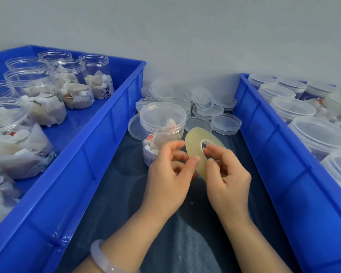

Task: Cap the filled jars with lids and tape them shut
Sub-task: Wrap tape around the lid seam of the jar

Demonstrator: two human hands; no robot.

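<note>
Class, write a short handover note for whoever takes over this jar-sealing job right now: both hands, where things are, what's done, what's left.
Left hand: fingers pinch the edge of the yellowish translucent tape roll.
Right hand: holds the same roll at its hole.
Clear plastic jar of tea bags: lid on, standing on the dark cloth just beyond the hands; no tape visible on it.
Left blue plastic crate: filled uncapped jars.
Loose clear lids: piled behind the middle jar.
Right blue plastic crate: lidded jars; whether they are taped cannot be told.
Left to do: tape the middle jar, then cap and tape the open ones.
</note>
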